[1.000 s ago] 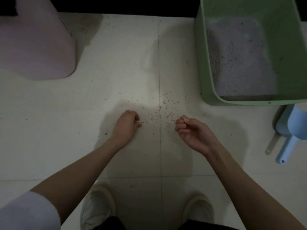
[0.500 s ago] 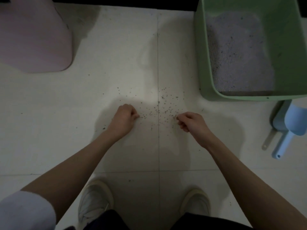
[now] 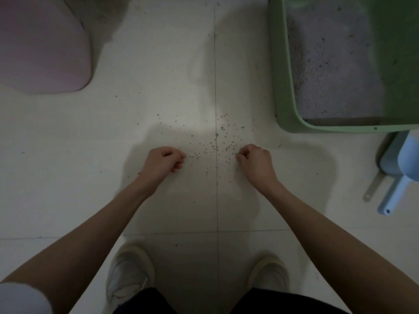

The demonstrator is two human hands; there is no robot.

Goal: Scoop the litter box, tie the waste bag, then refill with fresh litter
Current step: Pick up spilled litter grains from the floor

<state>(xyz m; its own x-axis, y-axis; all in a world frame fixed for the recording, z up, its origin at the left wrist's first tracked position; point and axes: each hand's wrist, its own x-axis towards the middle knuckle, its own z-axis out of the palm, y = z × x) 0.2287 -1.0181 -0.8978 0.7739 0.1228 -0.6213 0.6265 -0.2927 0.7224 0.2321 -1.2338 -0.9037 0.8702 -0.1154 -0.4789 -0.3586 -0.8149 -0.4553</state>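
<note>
Green litter box [image 3: 281, 91] upright, holding pale litter [image 3: 333, 64].

Single head-worn view, steeply down, close above hands [image 3: 208, 162] and tiled floor [image 3: 158, 109].

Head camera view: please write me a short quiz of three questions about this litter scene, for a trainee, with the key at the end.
1. True or false: the blue scoop is held in the right hand.
2. Where do the spilled litter grains lie? A) inside the pink container B) on the tiled floor between the two hands C) on the shoes
3. Fill in: the green litter box stands to the person's ____ side.

Key
1. False. The scoop lies on the floor near the box; both the right hand and the left hand are curled low beside the grains.
2. B
3. right
</note>
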